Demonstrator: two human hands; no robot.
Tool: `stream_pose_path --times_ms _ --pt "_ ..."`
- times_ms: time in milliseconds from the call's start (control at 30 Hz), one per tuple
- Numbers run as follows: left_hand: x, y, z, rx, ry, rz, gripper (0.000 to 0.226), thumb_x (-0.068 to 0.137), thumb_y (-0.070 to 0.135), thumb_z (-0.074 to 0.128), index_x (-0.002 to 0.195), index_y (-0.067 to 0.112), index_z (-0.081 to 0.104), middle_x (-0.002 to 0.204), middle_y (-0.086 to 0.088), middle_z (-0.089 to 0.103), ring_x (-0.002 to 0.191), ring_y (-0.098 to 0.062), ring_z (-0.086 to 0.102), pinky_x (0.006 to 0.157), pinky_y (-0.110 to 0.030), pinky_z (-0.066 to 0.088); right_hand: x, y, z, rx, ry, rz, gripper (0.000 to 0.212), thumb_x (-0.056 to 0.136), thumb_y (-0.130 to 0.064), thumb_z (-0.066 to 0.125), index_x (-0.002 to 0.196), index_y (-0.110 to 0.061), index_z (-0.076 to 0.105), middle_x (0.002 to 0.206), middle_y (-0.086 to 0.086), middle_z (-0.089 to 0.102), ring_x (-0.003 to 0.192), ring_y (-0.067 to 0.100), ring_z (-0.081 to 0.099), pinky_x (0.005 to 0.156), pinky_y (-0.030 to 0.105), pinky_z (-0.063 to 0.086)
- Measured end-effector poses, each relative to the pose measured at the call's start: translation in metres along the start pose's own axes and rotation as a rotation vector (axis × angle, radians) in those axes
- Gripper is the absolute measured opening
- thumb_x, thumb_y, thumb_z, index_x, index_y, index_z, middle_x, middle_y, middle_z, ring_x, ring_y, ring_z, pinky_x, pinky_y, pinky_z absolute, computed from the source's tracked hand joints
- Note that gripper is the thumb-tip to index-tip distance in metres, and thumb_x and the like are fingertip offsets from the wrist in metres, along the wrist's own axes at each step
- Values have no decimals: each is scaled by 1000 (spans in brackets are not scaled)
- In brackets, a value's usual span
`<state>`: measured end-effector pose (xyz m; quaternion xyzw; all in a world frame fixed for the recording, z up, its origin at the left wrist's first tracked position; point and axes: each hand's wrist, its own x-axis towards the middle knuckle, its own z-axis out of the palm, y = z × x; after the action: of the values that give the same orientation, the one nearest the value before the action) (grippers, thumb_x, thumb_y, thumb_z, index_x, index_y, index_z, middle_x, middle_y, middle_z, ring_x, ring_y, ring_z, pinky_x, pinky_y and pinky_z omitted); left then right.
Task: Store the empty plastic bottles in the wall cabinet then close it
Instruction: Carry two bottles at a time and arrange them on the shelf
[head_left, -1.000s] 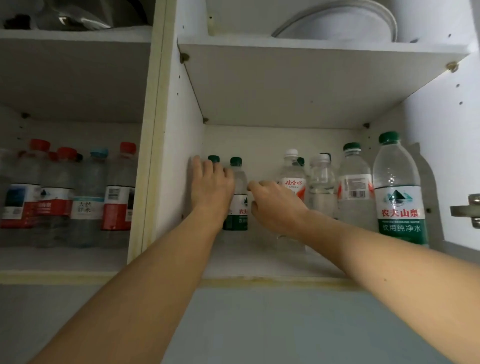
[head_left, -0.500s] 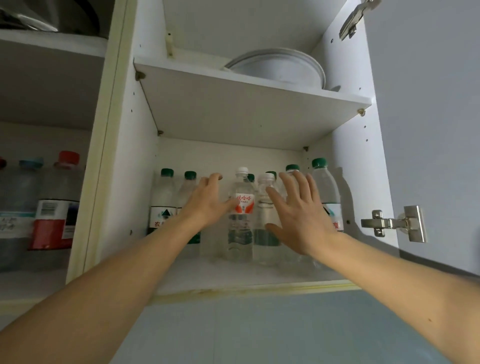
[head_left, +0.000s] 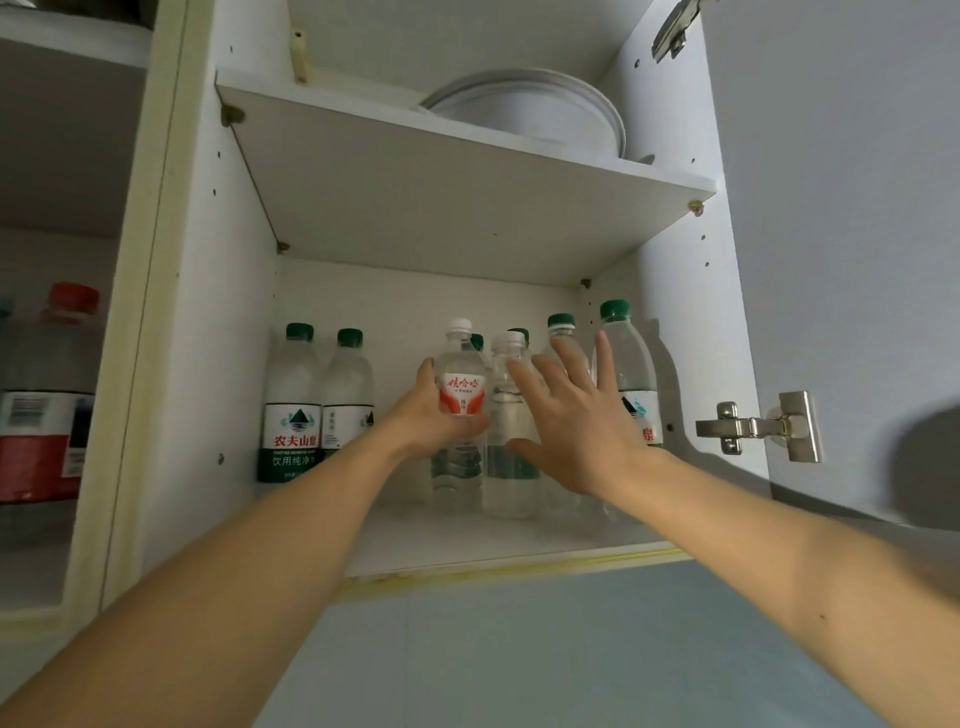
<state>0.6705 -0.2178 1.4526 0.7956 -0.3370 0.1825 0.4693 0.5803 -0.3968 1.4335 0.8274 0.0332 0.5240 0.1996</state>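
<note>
Several empty plastic bottles stand on the lower shelf (head_left: 467, 540) of the open wall cabinet. My left hand (head_left: 426, 415) is wrapped around a white-capped bottle with a red label (head_left: 461, 384) in the middle of the row. My right hand (head_left: 576, 415) is spread flat with fingers apart in front of a clear white-capped bottle (head_left: 509, 467) and green-capped bottles on the right (head_left: 623, 364). Two green-capped bottles (head_left: 293, 405) stand apart at the left of the shelf.
The cabinet door (head_left: 841, 260) hangs open on the right, with a metal hinge (head_left: 758, 428) at hand height. A white round dish (head_left: 535, 114) sits on the upper shelf. The neighbouring compartment on the left holds red-capped bottles (head_left: 47, 405). Blue wall lies below.
My left hand has closed around the red-labelled bottle. My right hand has stayed spread before the right-hand bottles. The view has moved closer to the shelf.
</note>
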Motion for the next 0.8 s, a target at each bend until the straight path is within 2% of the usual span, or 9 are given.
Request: stream_pose_path --times_ms 167,333,433,567,633,700,733,800 --pt "1 -5 -3 84 73 17 91 82 31 82 152 23 25 134 -2 59 118 -22 61 101 -46 53 28 -4 -2 54 -79 12 94 88 -74 47 158 -27 6 155 10 43 151 36 21 118 67 -4" --pt "1 -7 -11 129 81 -6 73 83 32 81 140 23 38 126 -1 61 109 -19 62 87 -38 57 32 -11 -1 42 -179 -63 90 83 -80 48 154 -32 21 146 13 52 147 39 28 116 71 -6" --pt "1 -9 -16 176 98 -20 77 82 29 82 141 22 34 126 -3 60 110 -21 62 88 -39 56 33 -12 3 39 -213 -78 89 80 -79 54 151 -34 28 141 15 54 144 37 30 116 71 -6" --pt "0 -13 -23 254 130 -19 98 82 24 81 153 31 13 130 -9 59 111 -26 63 93 -44 55 37 -13 0 176 -200 -56 92 79 -71 65 154 -38 26 140 13 52 142 36 33 121 63 -2" --pt "0 -15 -27 312 141 -42 109 83 27 81 157 33 1 132 -11 56 114 -28 62 96 -47 53 37 -16 2 283 -172 -70 89 79 -61 73 153 -37 30 135 11 52 135 35 39 121 57 14" --pt "0 -18 -30 372 154 -62 112 83 29 80 158 34 -3 135 -13 54 118 -31 59 100 -52 51 38 -22 6 460 -185 -52 87 78 -48 80 151 -40 33 132 8 46 122 31 47 105 47 41" --pt "0 -19 -32 394 163 -69 111 83 29 81 158 34 -2 137 -14 53 120 -32 58 101 -54 50 39 -24 7 521 -189 -41 85 78 -42 82 149 -40 35 131 7 44 116 29 49 97 43 46" --pt "0 -20 -34 414 180 -75 107 83 28 81 157 33 3 138 -15 52 123 -34 56 102 -57 49 43 -28 10 586 -173 -17 80 79 -36 83 146 -40 39 131 6 43 113 27 50 95 42 48"
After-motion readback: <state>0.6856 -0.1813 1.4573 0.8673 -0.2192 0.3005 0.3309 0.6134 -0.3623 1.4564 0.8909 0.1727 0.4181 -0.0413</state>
